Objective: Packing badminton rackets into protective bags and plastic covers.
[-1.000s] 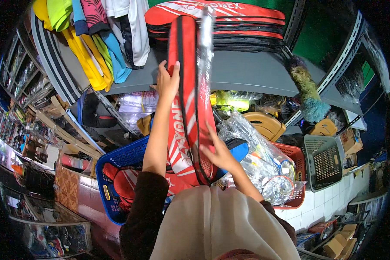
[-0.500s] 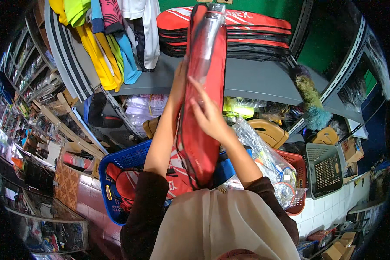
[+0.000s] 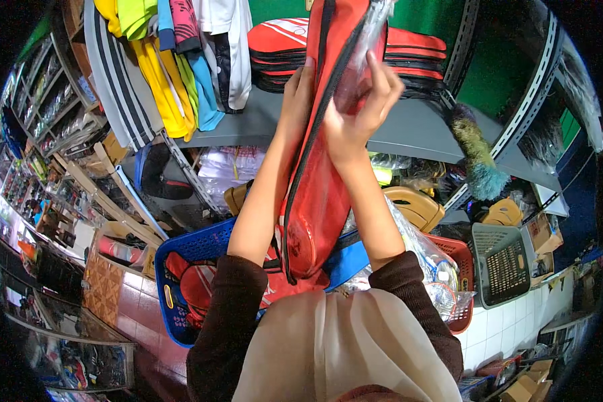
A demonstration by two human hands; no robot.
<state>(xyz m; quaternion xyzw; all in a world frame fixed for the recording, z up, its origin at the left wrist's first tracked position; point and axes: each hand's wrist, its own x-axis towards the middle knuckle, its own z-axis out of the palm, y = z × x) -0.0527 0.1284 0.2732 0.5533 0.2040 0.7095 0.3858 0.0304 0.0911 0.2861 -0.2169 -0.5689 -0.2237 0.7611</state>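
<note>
A long red racket bag (image 3: 325, 174) with a black zipper edge stands tilted up in front of me, above the blue basket. My left hand (image 3: 297, 100) grips its left side, with the fingers partly hidden behind it. On the right side, my right hand (image 3: 363, 110) curls its fingers round the bag's edge, where clear plastic (image 3: 363, 57) shines. Behind the bag's upper part, a stack of similar red and black racket bags (image 3: 278, 40) lies on the grey shelf (image 3: 244, 127).
Below are a blue basket (image 3: 159, 275) with more red bags, a red basket (image 3: 469, 295) with plastic-wrapped things, and a grey basket (image 3: 502, 234). Clothes (image 3: 155, 74) hang at the upper left. A fluffy duster (image 3: 474, 151) hangs by the shelf's right post.
The racket bag has turned, so its zipper edge shows more. My right hand has moved up and right, from lying on its front to the plastic at its edge. My left hand has moved slightly up.
</note>
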